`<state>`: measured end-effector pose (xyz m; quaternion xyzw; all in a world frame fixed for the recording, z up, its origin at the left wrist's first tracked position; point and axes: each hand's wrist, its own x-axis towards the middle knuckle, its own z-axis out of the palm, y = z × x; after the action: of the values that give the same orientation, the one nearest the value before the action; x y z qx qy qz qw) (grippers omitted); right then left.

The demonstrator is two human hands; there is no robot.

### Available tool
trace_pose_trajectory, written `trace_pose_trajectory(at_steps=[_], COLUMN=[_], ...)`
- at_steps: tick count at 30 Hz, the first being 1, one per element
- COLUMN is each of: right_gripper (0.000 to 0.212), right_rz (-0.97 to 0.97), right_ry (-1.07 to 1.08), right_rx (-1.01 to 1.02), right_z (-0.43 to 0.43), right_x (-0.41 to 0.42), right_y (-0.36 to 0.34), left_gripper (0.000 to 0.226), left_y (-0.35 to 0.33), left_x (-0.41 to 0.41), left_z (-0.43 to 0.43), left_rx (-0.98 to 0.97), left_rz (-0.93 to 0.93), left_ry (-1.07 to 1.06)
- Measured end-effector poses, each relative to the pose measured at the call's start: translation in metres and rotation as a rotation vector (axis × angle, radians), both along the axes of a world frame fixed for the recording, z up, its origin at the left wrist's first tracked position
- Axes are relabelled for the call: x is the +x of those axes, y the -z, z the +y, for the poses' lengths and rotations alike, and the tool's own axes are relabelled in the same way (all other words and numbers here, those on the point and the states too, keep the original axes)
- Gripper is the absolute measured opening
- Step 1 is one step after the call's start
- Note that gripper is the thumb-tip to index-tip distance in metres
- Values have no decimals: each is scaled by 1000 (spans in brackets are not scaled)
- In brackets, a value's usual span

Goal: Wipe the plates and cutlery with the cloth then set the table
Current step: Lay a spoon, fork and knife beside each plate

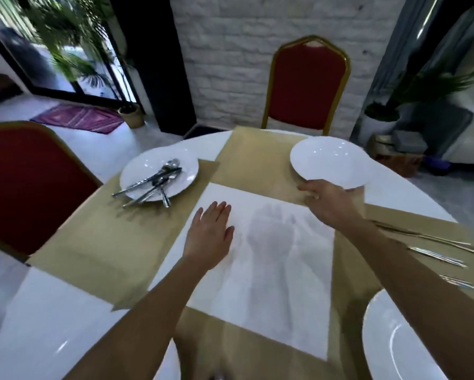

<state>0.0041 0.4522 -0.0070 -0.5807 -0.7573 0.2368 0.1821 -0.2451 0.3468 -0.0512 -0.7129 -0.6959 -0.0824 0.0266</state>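
Round table (52, 311) with tan mats. Right hand (326, 201) grips the near rim of a plate (331, 163) at the far side, in front of the chair (307, 83). Left hand (211, 231) lies flat, fingers straight, on the white square (271, 256) mid-table. Left plate (187, 171) has a cutlery pile (153, 182) on it, and more cutlery (436, 256) sits on the right mat.

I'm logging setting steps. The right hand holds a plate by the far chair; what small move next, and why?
Probably lower the white plate onto the beige runner before the far red chair and release: right hand grips its near rim.
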Motion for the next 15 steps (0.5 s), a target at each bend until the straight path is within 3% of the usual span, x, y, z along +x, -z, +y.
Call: trace_pose_trajectory(at_steps=[6,9,15], right_gripper=[38,36,34], right_rz=[50,44,44], right_ry=[-88,-71,35], right_rx=[-38,-51,-133], right_z=[-13,-7,-6], right_x=[-140,-210,-318], right_y=[-18,-23,-1], left_gripper=[40,36,32], left_y=[-30,-32,-14], left_x=[-136,-199,-269], left_z=[-4,6,29], left_rx=[112,105,11], left_rz=[-8,-115,-187], left_ry=[-204,-282,-163])
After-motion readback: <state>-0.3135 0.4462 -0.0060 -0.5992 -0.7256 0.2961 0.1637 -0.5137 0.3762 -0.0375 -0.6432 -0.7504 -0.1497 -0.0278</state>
